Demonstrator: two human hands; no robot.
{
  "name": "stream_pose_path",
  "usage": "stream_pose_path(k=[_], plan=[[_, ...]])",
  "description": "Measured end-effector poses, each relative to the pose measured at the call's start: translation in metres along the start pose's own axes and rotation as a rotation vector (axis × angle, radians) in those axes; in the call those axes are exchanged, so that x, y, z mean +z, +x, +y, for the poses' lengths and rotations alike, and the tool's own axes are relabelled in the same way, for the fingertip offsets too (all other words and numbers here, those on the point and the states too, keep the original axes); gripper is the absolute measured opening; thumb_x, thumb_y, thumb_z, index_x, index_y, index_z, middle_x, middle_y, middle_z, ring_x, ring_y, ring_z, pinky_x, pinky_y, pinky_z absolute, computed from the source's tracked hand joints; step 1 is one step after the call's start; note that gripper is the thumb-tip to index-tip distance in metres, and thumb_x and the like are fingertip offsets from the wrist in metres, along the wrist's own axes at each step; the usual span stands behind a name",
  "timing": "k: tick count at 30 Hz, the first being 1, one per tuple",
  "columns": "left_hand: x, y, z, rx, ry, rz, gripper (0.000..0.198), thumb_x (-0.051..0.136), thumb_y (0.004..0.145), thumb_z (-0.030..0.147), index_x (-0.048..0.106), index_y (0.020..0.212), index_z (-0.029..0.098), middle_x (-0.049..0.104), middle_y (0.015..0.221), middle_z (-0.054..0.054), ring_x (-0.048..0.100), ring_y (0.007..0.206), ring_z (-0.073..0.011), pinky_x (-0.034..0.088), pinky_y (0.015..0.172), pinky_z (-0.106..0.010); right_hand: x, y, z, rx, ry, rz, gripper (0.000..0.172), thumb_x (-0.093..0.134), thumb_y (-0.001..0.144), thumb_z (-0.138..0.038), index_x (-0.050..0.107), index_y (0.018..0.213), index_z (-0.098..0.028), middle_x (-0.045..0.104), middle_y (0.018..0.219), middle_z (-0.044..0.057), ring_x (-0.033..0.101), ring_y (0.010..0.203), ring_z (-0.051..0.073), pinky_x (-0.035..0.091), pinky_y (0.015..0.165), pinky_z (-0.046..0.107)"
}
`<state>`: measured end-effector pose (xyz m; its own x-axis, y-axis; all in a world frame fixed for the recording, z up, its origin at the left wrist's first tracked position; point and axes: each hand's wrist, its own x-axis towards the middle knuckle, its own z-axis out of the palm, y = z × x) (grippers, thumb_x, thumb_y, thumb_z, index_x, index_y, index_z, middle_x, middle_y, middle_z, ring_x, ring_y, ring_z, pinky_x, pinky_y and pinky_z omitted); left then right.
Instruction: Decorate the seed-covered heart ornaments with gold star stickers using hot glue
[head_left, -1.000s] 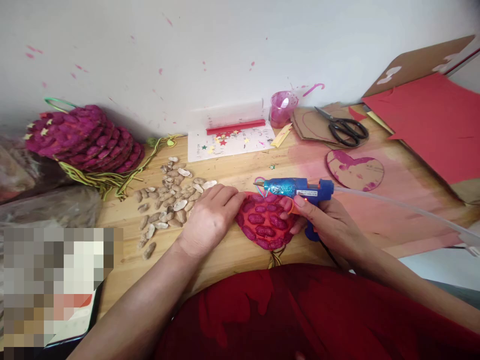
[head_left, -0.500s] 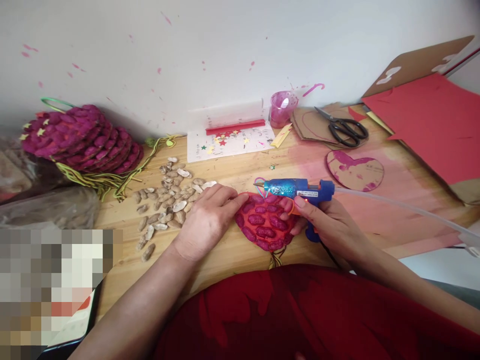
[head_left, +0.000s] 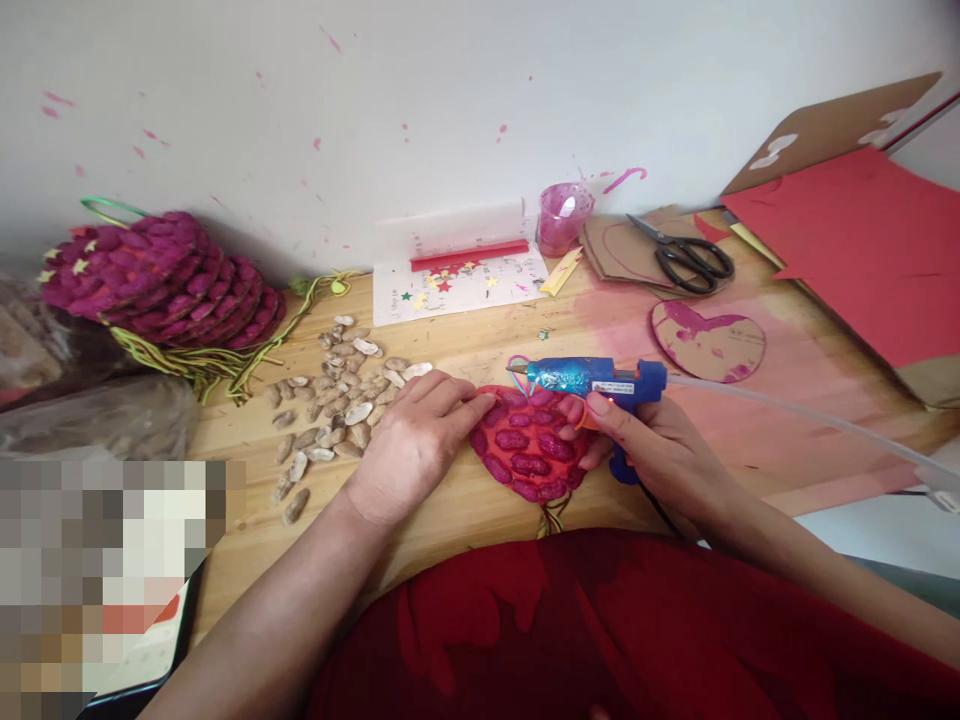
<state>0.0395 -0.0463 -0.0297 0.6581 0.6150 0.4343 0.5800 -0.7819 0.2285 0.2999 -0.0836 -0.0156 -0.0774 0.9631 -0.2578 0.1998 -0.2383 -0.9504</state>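
A heart-shaped ornament (head_left: pixel 531 465) lies flat before me, red with magenta-painted peanut shells stuck over it. My left hand (head_left: pixel 420 430) has its fingers bent at the heart's upper left edge, thumb and fingertips gripping it there. In my right hand (head_left: pixel 637 430) is a blue hot glue gun (head_left: pixel 570 376), held over the heart's upper right part, fingers wrapped round its handle and orange trigger. The metal nozzle points left, beside a thin looped cord (head_left: pixel 517 370) at the heart's top. Strings (head_left: pixel 551 518) hang from the heart's lower tip.
Loose peanut shells (head_left: pixel 352 400) are scattered left of my left hand. Farther left is a stack of magenta hearts (head_left: pixel 165 280). Behind lie paper with small stars (head_left: pixel 457 290), a stained plastic cup (head_left: pixel 562 215) and black-handled scissors (head_left: pixel 686 260). A cardboard heart (head_left: pixel 709 340) and red sheets (head_left: pixel 855 250) lie right.
Both hands, the glue gun and the heart keep practically the same positions. Only a very slight shift of the whole view shows.
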Motion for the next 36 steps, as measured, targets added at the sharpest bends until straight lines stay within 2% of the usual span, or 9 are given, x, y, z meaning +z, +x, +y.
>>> stream_pose_path(k=[6, 13, 20, 27, 36], plan=[[0.002, 0.000, -0.001, 0.002, -0.005, -0.004, 0.025, 0.049, 0.104, 0.021, 0.071, 0.115, 0.015, 0.070, 0.098, -0.008, 0.058, 0.087, -0.0189, 0.052, 0.079, -0.033, 0.000, 0.001, -0.001, -0.002, -0.016, -0.001, 0.043, 0.065, 0.090, -0.062, 0.071, 0.079, -0.021, 0.077, 0.077, 0.006, 0.070, 0.056, 0.019, 0.055, 0.053, 0.029], [0.003, -0.005, -0.008, -0.102, -0.078, 0.100, 0.022, 0.060, 0.098, 0.015, 0.071, 0.117, 0.017, 0.068, 0.097, -0.006, 0.061, 0.086, -0.0157, 0.051, 0.077, -0.028, 0.001, 0.001, -0.002, 0.001, -0.001, -0.008, 0.044, 0.065, 0.089, -0.064, 0.071, 0.075, -0.022, 0.076, 0.072, 0.004, 0.069, 0.056, 0.018, 0.055, 0.053, 0.028], [-0.002, -0.005, -0.010, 0.002, 0.034, -0.056, 0.030, 0.057, 0.099, 0.015, 0.068, 0.126, 0.022, 0.065, 0.094, -0.006, 0.056, 0.085, -0.0181, 0.048, 0.078, -0.033, 0.001, 0.000, -0.005, 0.019, -0.008, 0.003, 0.044, 0.066, 0.088, -0.063, 0.071, 0.076, -0.022, 0.076, 0.075, 0.005, 0.069, 0.057, 0.019, 0.056, 0.056, 0.031], [0.000, -0.004, -0.009, -0.002, 0.082, -0.068, 0.026, 0.057, 0.101, 0.021, 0.071, 0.123, 0.022, 0.064, 0.092, -0.006, 0.055, 0.083, -0.0186, 0.047, 0.078, -0.035, 0.001, 0.000, -0.008, 0.033, -0.031, 0.009, 0.045, 0.065, 0.087, -0.067, 0.070, 0.078, -0.023, 0.074, 0.070, 0.005, 0.069, 0.056, 0.021, 0.056, 0.054, 0.032], [0.001, -0.004, -0.008, -0.015, 0.063, -0.078, 0.025, 0.056, 0.101, 0.021, 0.071, 0.121, 0.020, 0.064, 0.091, -0.006, 0.054, 0.082, -0.0185, 0.048, 0.077, -0.034, 0.002, 0.000, -0.005, 0.025, -0.010, 0.016, 0.042, 0.065, 0.089, -0.063, 0.068, 0.080, -0.022, 0.073, 0.067, 0.003, 0.069, 0.056, 0.020, 0.056, 0.054, 0.031]])
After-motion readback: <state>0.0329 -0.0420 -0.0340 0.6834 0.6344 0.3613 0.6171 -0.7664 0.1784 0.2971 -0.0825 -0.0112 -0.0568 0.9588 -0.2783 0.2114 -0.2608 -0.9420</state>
